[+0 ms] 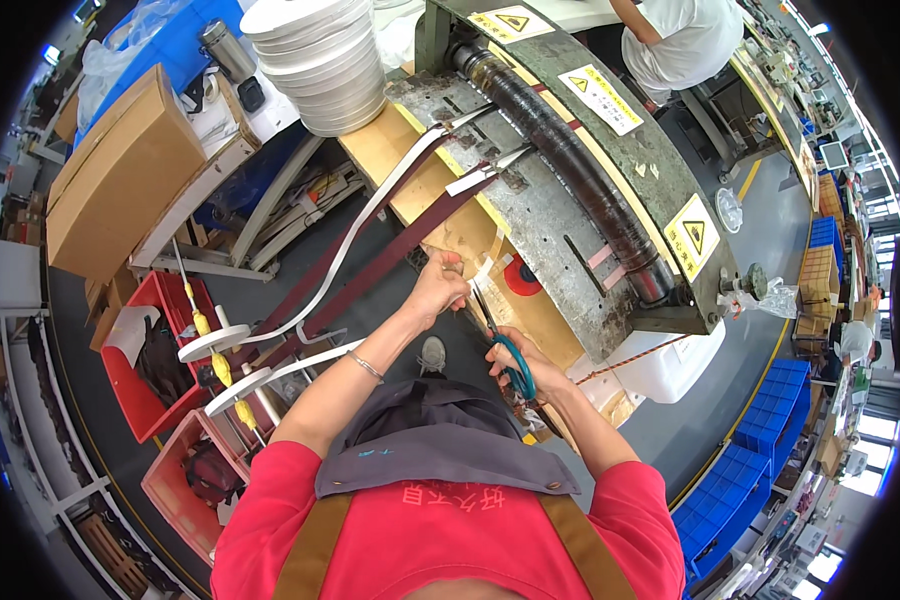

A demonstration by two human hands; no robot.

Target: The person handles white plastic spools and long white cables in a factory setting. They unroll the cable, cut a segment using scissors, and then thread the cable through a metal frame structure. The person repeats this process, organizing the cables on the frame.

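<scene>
Head view: a person in a red shirt stands at a grey roller machine, both forearms reaching up from the lower edge.
Red crates: low at the far left, beside two small white spools on yellow pins.
Tape strips: one white and one dark maroon, running side by side on a long diagonal from the spools up and right to the machine's slots.
Stack of white rolls: upper centre-left, on the cardboard-covered bench.
Left hand: fingers pinched closed on the end of a short white strip, held up just in front of the machine's lower edge.
Short strip axis: leans up and right, roughly along the diagonal of the long tapes.
Scissors: teal-handled, blades pointing up and left toward the pinched strip, tips just beside the left fingers.
Right hand: fingers closed through the scissor loops; how far the blades are parted is hard to tell.
Key relation: strip lies up-left of the right hand, directly along the blades' line; the left hand is already on it.
Other person: white shirt, top right, well apart.
</scene>
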